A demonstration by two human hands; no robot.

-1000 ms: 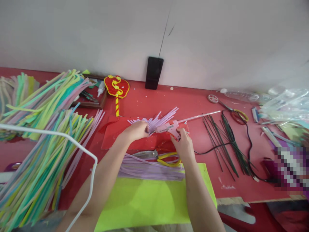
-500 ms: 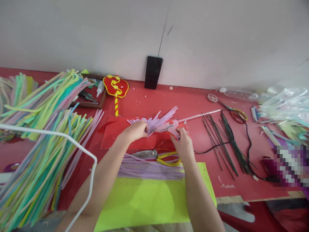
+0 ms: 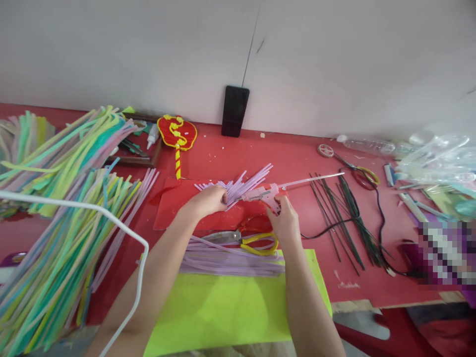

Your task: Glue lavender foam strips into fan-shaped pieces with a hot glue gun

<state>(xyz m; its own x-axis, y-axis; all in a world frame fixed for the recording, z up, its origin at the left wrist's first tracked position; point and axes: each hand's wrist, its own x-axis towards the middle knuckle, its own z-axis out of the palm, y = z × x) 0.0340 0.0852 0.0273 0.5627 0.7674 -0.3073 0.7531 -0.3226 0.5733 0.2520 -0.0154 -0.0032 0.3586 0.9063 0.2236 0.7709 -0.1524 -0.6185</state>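
Fingers of the left hand (image 3: 210, 201) are pinching one bundle of lilac pipe cleaners (image 3: 248, 184) above the red board, and those of the right hand (image 3: 285, 220) are gripping one pink glue gun (image 3: 273, 194). Its nozzle is pointing at the bundle, but I cannot tell whether it is touching. One clear glue stick (image 3: 312, 179) is jutting from its back. Nearest, one lime-green sheet (image 3: 223, 307) is lying between the forearms, with spare lilac strips (image 3: 230, 264), too many to count, stretching along its far edge. Beyond them, one pair of scissors (image 3: 234, 236) is resting by one red board (image 3: 167, 213). Dark green stems (image 3: 351, 218), also uncountable, are lying rightward; a second pair of scissors (image 3: 355, 168) is resting beyond. Farther back, one red-and-yellow fan ornament (image 3: 177, 133) is lying on the table (image 3: 230, 156), and one black smartphone (image 3: 235, 111) is leaning against the wall (image 3: 148, 59).
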